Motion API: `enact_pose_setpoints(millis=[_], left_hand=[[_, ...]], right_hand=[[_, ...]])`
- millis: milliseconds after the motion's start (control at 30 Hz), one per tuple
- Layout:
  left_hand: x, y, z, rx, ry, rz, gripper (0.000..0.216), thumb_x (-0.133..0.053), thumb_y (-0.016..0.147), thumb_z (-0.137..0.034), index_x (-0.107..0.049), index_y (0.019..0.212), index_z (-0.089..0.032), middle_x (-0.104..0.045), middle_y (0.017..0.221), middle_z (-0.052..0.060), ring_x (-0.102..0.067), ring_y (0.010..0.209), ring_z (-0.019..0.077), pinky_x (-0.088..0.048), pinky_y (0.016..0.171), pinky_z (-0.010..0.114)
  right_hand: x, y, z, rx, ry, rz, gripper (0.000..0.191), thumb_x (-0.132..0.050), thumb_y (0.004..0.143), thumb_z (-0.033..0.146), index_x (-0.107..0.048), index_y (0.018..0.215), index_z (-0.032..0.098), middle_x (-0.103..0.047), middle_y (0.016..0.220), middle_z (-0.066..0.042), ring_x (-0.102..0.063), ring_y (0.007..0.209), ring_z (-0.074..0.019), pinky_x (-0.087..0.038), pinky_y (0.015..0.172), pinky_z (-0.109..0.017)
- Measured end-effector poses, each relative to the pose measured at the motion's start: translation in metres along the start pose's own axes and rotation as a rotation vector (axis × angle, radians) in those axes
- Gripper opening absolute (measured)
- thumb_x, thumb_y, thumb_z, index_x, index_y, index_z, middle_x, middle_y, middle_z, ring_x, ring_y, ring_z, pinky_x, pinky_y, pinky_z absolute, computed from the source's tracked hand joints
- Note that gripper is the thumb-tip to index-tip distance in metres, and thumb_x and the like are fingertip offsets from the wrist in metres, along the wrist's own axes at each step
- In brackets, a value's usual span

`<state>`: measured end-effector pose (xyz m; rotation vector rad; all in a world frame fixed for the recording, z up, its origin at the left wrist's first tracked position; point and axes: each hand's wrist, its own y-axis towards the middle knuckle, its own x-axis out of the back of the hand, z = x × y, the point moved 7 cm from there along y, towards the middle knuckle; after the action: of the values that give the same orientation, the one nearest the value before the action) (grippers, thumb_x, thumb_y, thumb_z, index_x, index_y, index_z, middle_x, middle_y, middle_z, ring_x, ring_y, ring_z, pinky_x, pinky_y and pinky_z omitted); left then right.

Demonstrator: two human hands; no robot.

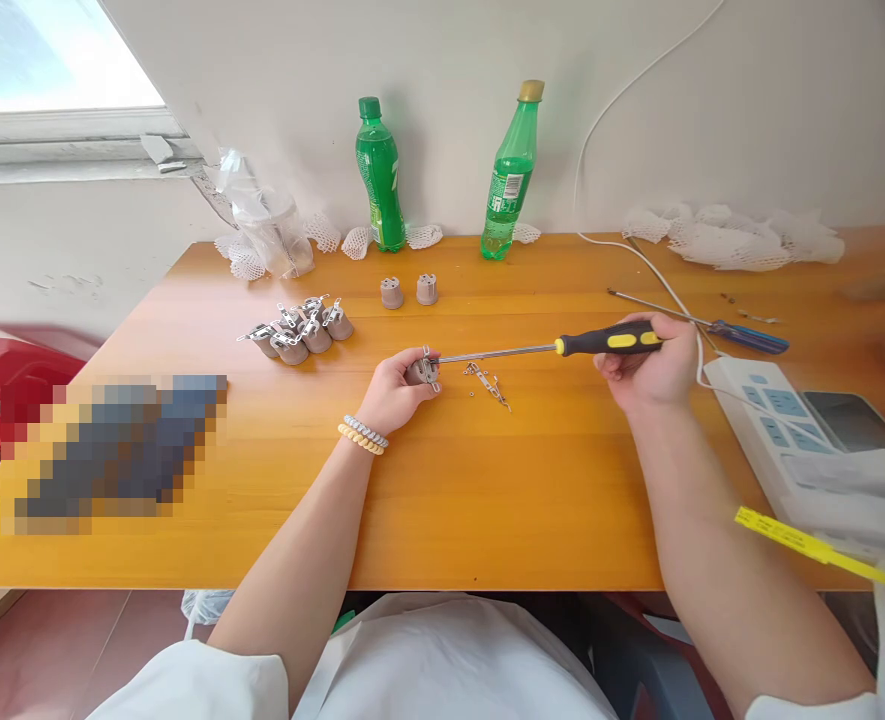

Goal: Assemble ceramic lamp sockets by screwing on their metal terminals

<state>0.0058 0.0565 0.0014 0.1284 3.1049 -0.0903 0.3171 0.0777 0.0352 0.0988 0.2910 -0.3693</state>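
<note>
My left hand (395,390) is closed around a small brown-grey round lamp socket (421,372) with a metal bracket on it. My right hand (656,365) grips the black and yellow handle of a screwdriver (613,342). The screwdriver's shaft runs level to the left, and its tip meets the socket at the bracket. Small loose screws and metal brackets (489,384) lie on the table just right of my left hand. Further left stands a cluster of several sockets with brackets (303,330). Two bare sockets (427,290) stand behind my left hand.
Two green bottles (386,185) stand by the wall amid white foam nets (742,238) and a plastic bag (266,215). A second screwdriver (749,337), a white power strip (742,400) with its cable, and a phone (854,420) lie at right. A blurred patch (119,450) covers the table's left.
</note>
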Motion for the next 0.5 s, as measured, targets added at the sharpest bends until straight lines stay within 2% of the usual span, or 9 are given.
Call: enact_pose_setpoints(millis=[233, 500], left_hand=[[0.001, 0.0006, -0.001, -0.017, 0.005, -0.016, 0.037, -0.072, 0.053, -0.004, -0.07, 0.088, -0.016, -0.065, 0.079, 0.002, -0.056, 0.07, 0.0132, -0.044, 0.068, 0.025], [0.001, 0.0011, 0.0013, -0.032, 0.117, -0.004, 0.038, -0.072, 0.058, -0.011, -0.069, 0.095, -0.018, -0.066, 0.08, 0.002, -0.056, 0.068, 0.014, -0.045, 0.068, 0.027]], right_hand=[[0.0008, 0.0008, 0.0013, 0.004, 0.037, 0.001, 0.024, -0.05, 0.071, 0.044, -0.056, 0.058, 0.025, -0.046, 0.038, -0.001, -0.041, 0.03, -0.0149, -0.022, 0.034, -0.03], [-0.0016, -0.0003, 0.001, 0.015, 0.038, -0.001, 0.023, -0.051, 0.071, 0.041, -0.057, 0.058, 0.024, -0.046, 0.039, -0.001, -0.041, 0.03, -0.0143, -0.023, 0.033, -0.031]])
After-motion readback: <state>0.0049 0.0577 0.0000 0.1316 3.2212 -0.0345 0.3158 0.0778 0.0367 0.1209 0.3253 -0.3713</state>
